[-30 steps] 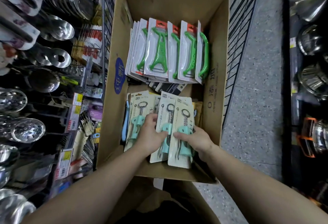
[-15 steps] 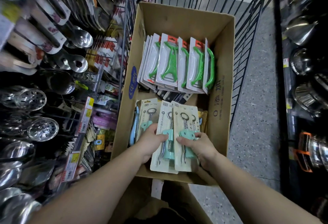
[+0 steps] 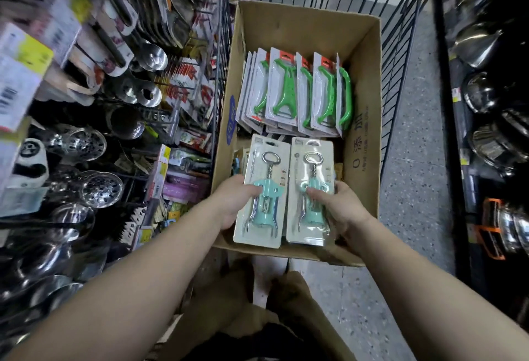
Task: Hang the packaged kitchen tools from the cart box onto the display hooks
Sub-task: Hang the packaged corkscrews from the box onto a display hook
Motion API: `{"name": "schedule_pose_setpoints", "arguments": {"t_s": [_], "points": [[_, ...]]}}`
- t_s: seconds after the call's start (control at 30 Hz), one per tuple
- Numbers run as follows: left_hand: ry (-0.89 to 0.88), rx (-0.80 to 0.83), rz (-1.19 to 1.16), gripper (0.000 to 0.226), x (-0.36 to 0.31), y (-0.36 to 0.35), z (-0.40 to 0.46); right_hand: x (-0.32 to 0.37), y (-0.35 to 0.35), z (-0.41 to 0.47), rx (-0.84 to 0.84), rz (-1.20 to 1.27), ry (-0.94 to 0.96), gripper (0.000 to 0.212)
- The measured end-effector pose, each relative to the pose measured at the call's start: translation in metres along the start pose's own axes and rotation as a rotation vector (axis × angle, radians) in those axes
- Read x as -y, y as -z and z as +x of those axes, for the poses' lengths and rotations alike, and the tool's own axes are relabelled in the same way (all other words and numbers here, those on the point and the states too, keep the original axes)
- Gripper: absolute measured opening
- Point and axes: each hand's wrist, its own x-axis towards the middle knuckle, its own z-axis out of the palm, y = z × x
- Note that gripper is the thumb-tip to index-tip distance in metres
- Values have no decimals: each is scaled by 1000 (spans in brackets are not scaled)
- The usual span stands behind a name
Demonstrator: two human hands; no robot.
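The box [image 3: 363, 108] is brown cardboard, dull and a bit creased. The corkscrew packs [image 3: 262, 189] are paper card under shiny clear plastic, with shiny metal and smooth mint plastic inside. The peelers [image 3: 286, 88] are bright green plastic. The ladles [image 3: 151, 58] are shiny metal.

Out past the left grip, steel ladles [image 3: 151, 58] and perforated skimmers [image 3: 101, 189] crowd the shelf, a panda-faced item [image 3: 30, 160] tucked among them. Over beyond the right grip, shiny steel pots [image 3: 483, 91] line a dark rack, speckled grey floor [image 3: 415, 160] running between.
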Motion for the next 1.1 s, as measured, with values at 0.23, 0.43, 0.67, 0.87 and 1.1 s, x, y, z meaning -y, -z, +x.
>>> {"name": "schedule_pose_setpoints", "arguments": {"t_s": [0.23,0.43,0.67,0.87,1.1], "points": [[-97,-116,-78,13,4,-8,-34,12,6,-35,51,34,131,46],[-155,-144,-278,24,46,-40,-80,-2,32,-83,189,9,239,41],[-341,-332,-439,32,112,-56,-162,-13,37,-146,349,-187,383,48],[-425,-539,-591,23,189,-38,-249,-39,-15,-200,525,-409,513,48],[-437,-773,-729,21,310,-19,-347,-121,-86,-276,738,-476,487,31]]}}
